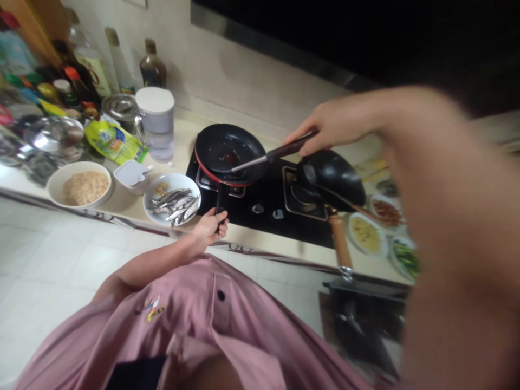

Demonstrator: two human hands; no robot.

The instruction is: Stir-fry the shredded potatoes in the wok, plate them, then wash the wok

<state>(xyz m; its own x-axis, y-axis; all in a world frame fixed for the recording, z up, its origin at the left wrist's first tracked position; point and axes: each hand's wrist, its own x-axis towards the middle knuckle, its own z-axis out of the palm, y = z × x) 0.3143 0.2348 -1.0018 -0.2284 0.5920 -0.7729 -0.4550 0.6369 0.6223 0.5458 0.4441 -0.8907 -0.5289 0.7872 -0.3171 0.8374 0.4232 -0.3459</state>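
Closed around the black handle of a frying pan [211, 143] is my left hand [212, 225]. The pan has a dark inside and a red outer rim, and it sits tilted over the left burner, with a little liquid and a reddish spot inside. My right hand [320, 130] reaches in from the right and grips the dark handle of a metal-shafted spatula [260, 160]. Its tip is down in the pan; the blade is blurred and hard to make out. A white bowl of small silvery fish [174, 205] with some chopped yellowish bits stands left of the pan handle.
On the right burner of the black hob [260, 222] rests a wok [335, 179], its wooden handle jutting over the front edge. Plates of food [368, 234] lie right of it. To the left are a bowl of pale food [81, 187], a water jug [156, 122] and bottles.
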